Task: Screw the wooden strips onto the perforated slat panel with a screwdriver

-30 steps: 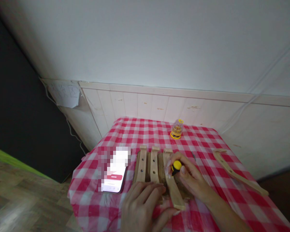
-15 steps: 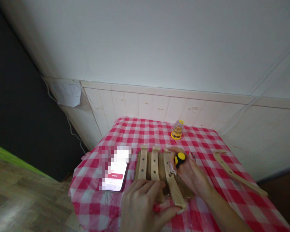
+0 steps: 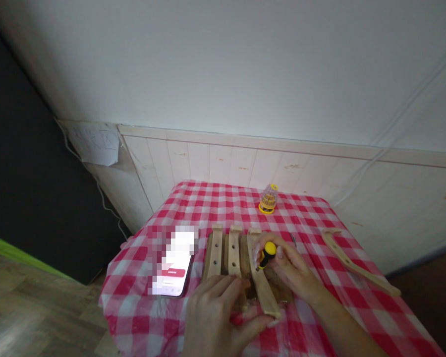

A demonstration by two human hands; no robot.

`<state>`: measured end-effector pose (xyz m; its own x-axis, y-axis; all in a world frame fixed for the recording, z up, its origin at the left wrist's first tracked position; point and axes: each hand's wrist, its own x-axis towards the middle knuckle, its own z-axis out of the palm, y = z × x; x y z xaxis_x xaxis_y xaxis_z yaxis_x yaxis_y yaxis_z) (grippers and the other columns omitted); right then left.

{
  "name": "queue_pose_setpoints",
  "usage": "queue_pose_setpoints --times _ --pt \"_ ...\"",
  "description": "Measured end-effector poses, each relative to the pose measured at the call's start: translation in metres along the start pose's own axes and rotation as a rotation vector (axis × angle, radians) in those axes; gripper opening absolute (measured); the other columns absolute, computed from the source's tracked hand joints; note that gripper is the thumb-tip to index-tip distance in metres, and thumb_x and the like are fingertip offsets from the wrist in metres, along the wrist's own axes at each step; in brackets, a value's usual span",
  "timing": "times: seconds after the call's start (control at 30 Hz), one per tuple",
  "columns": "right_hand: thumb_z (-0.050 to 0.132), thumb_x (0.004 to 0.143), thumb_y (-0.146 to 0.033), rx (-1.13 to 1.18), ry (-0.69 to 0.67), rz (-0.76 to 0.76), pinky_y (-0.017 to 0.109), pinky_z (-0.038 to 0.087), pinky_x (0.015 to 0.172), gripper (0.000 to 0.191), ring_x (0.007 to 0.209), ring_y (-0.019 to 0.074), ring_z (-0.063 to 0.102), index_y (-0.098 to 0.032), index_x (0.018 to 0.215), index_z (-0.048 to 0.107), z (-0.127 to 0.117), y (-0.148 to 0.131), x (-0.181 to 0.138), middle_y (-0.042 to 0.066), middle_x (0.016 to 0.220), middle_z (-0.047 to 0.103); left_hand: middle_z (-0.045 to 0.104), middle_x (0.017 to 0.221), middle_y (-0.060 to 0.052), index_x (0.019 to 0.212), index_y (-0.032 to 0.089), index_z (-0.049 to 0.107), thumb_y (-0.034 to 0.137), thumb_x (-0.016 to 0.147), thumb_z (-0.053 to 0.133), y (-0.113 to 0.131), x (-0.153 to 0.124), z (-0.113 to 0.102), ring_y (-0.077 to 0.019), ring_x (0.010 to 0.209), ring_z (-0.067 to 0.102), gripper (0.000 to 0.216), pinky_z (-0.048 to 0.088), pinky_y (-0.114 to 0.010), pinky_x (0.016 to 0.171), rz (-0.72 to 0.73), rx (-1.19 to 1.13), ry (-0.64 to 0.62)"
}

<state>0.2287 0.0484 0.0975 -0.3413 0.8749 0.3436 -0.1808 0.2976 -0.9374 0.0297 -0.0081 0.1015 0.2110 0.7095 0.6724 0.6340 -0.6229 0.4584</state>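
Note:
My right hand [image 3: 290, 265] is closed around a short black-and-yellow screwdriver [image 3: 269, 251], its tip at the lower hole of the rightmost curved wooden strip [image 3: 265, 292]. That strip and two others, a middle strip [image 3: 234, 250] and a left strip [image 3: 217, 250], lie side by side across a brown wooden board [image 3: 282, 287]; screws show in their holes. Over the near ends of the strips, my left hand [image 3: 215, 312] bends its fingers across the middle one, its thumb pressing the rightmost strip's near end.
A lit phone [image 3: 174, 267] lies left of the board. Behind stands a clear-topped yellow bit holder [image 3: 268, 199]. Another curved wooden strip [image 3: 357, 265] rests on the right, and a small dark metal piece [image 3: 293, 240] beyond my right hand. The checked tablecloth [image 3: 223, 198] meets the wall.
My right hand has tipped the screwdriver more upright and brought its tip down to the lower hole of the rightmost strip. The left hand keeps its hold. The view has shifted slightly.

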Motion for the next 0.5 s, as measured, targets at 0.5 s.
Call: queue_pose_setpoints --times 0.5 --pt "0.05 0.103 -0.069 -0.19 0.038 -0.061 0.04 0.053 0.084 0.051 0.094 0.0265 0.069 -0.025 0.11 0.075 -0.0001 0.0002 -0.0023 0.01 0.099 0.073 0.08 0.072 -0.003 0.087 0.021 0.073 0.061 0.107 0.057 -0.0055 0.0002 -0.002 -0.0199 0.063 0.08 0.048 0.065 -0.028 0.058 0.181 -0.102 0.089"
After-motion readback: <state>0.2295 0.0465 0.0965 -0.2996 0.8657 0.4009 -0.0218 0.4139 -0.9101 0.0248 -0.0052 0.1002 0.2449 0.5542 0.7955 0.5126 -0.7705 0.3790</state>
